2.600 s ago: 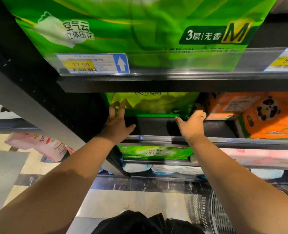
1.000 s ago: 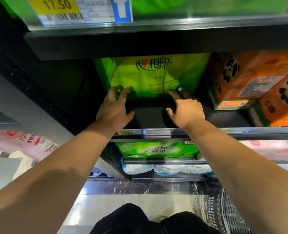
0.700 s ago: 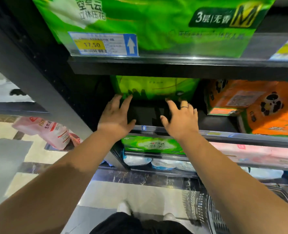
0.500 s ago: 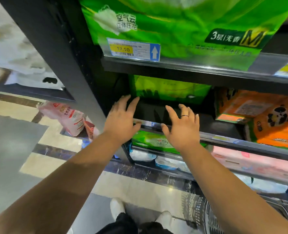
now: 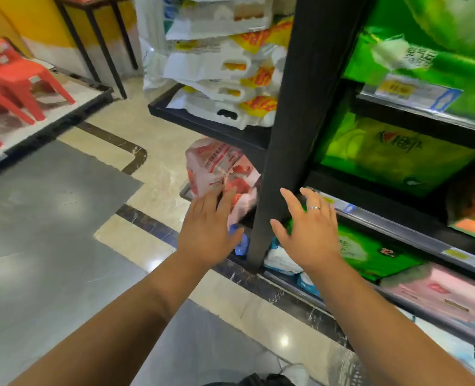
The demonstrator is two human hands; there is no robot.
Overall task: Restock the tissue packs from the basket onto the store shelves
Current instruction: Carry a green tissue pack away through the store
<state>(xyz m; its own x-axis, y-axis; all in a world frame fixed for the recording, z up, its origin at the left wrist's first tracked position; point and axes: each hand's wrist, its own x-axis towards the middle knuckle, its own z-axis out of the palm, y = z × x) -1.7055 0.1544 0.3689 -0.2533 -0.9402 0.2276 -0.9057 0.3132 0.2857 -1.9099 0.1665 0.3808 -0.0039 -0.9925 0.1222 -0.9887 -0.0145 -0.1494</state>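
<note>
Both hands are empty here! The left hand [image 5: 208, 227] and the right hand [image 5: 306, 235] hover palm-down in front of the shelving. The fingers [image 5: 292, 201] are straight and fanned out, gripping nothing at all, and there is a ring on the right.

The green tissue pack [image 5: 392, 154] stands on its shelf [image 5: 375, 190], above and to the right of the right fingers. It is set back from the front edge and well apart from them. No contact there. A black upright [image 5: 294, 107] rises between the two sets of fingers. The price rail [image 5: 398, 227] runs off to the right just beyond the right fingertips. Under that rail, right of the right wrist, lies a second green pack [image 5: 370, 252]. Out past the left fingertips sits a pink pack [image 5: 219, 168], and I cannot tell whether they brush it.

So how far along are we? That green pack looks shelved and settled, so I'd call one placement finished. With nothing in either hand, the next pick looks to be coming up. The basket itself I can't make out clearly in this blurred view, so I can't tell how many packs remain. Plenty of stock is already on the tiers, but the job may well have more to go.
</note>
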